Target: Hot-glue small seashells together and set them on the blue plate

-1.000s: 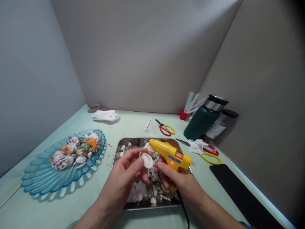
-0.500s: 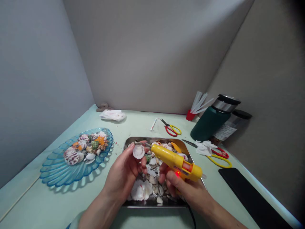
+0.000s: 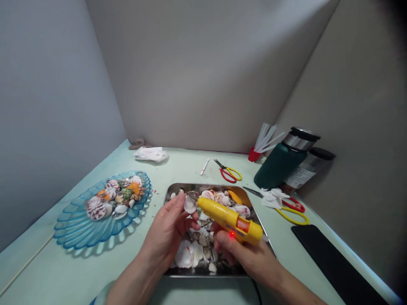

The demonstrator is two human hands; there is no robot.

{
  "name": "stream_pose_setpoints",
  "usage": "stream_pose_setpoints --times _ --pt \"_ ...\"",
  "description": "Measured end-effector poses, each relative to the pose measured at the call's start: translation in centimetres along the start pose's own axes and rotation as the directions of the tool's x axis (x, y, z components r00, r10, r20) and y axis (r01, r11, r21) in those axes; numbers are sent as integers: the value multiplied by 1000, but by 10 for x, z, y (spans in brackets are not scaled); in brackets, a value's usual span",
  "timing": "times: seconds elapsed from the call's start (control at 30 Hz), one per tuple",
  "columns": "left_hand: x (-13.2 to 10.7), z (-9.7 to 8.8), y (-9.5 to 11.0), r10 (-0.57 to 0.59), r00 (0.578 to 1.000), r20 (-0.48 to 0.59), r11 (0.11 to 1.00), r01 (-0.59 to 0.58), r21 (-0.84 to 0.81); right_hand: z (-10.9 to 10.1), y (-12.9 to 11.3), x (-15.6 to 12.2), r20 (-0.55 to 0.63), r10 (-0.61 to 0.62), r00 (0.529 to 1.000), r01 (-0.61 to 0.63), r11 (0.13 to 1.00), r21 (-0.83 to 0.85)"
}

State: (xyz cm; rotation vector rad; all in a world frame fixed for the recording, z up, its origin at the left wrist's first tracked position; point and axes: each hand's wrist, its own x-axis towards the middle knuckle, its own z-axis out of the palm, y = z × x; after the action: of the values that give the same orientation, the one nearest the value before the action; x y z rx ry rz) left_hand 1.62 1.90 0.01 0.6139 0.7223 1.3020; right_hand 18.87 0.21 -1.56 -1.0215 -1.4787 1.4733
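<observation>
Between the fingertips of my left hand (image 3: 170, 224) is a small whitish scallop shell (image 3: 190, 205), held above the near-left part of a metal tray (image 3: 219, 273). My right hand (image 3: 237, 250) is wrapped round a yellow hot glue gun (image 3: 225, 217) with a red light glowing on its side. The gun's nozzle points left and lies at the shell's upper edge; whether it touches cannot be made out. Under both hands the tray holds many loose shells, among them large white ones (image 3: 187, 254) and an orange piece (image 3: 235, 197).
At left stands a blue scalloped dish (image 3: 71, 228) bearing a cluster of shells. Behind the tray lie small scissors (image 3: 230, 173) and a white stick (image 3: 204, 167). To the right are larger scissors (image 3: 294, 215), crumpled tissue (image 3: 274, 197), a green bottle (image 3: 280, 165), glue sticks (image 3: 265, 137) and a black slab (image 3: 330, 258).
The shell in my left hand has shifted slightly right and tilted, showing its face less squarely. The glue gun has moved a little left and down, its nozzle now at the shell's upper edge.
</observation>
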Motion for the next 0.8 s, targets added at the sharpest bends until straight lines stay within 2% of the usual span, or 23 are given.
stream_pose_setpoints --times 0.3,0.8 --pt "0 3 0 -3 1000 -29 1000 4 22 0 1 1 -7 -18 1000 18 1000 -11" --pt "0 2 -2 -19 1000 4 1000 18 22 0 -2 -1 -35 -10 999 6 995 -97"
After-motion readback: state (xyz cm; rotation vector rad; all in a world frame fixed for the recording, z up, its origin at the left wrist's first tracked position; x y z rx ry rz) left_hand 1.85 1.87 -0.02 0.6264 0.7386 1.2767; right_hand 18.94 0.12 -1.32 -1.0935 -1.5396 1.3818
